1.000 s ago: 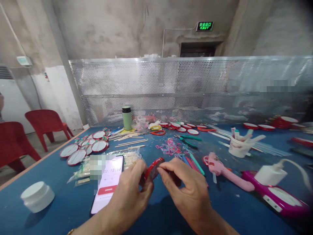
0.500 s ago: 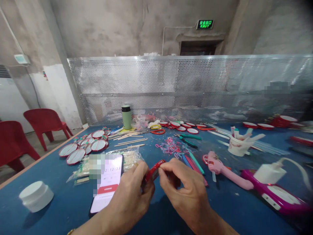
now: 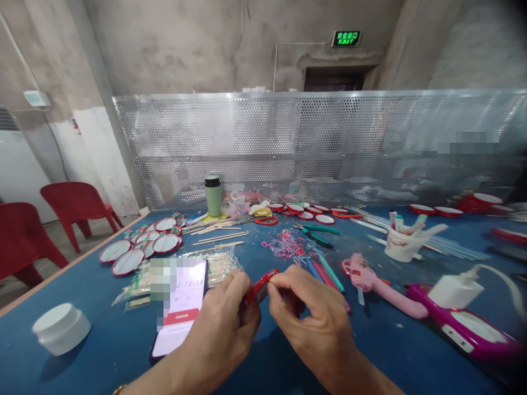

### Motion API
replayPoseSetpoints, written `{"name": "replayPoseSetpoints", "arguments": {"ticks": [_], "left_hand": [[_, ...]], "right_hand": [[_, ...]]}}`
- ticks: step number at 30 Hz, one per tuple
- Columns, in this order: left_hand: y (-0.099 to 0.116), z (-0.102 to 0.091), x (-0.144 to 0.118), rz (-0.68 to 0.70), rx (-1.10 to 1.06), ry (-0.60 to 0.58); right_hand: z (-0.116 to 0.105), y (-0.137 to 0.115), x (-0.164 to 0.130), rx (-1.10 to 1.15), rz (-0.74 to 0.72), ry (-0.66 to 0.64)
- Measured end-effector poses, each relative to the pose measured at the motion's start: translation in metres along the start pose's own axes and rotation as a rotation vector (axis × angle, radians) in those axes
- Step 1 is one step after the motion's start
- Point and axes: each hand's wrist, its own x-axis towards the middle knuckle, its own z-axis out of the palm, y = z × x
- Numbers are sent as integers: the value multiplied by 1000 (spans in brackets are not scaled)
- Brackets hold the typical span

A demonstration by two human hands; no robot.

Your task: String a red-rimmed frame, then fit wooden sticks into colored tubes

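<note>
Low in the middle, my left hand (image 3: 228,318) is closed round a small red-rimmed disc (image 3: 262,283), tilted nearly edge-on, with pale lettering on its rim. Thumb and forefinger of my right hand (image 3: 315,318) pinch the disc's right edge; whether they also hold something tiny is hidden. Beyond the hands lies a loose pile of pink and blue small bands or loops (image 3: 286,245). A lit phone (image 3: 185,302) showing digits lies under and beside my left wrist. To the right of my right hand is a pink glue gun (image 3: 379,288).
Several red-rimmed white discs (image 3: 128,262) lie at left, others at the back. Around the table stand a white jar (image 3: 61,329), green bottle (image 3: 213,196), cup of markers (image 3: 401,247) and magenta power strip (image 3: 469,323). Green-handled pliers (image 3: 317,233) and bagged sticks (image 3: 220,266) lie mid-table.
Both hands keep the same grip on the red-rimmed disc, almost still. The view has shifted very slightly; nothing else has visibly moved.
</note>
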Motion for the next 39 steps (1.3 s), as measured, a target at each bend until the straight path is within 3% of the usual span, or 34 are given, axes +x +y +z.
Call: {"name": "replayPoseSetpoints", "arguments": {"ticks": [8,13,16,27,34,39], "left_hand": [[-1,-5,6,-129,-83,-25],[2,-8,15,-321,-391,-112],[4,-7,15,-352,-469,-136],[-2,-3,4,-123,-42,-39],[2,-2,2,63,60,68],[4,-2,2,100,84,86]], "right_hand": [[-6,-2,4,11,38,6],[-9,-2,9,-1,66,83],[-8,-1,8,-14,83,62],[-2,1,8,-61,79,53],[1,2,4,-53,108,46],[1,2,1,-39,121,27]]}}
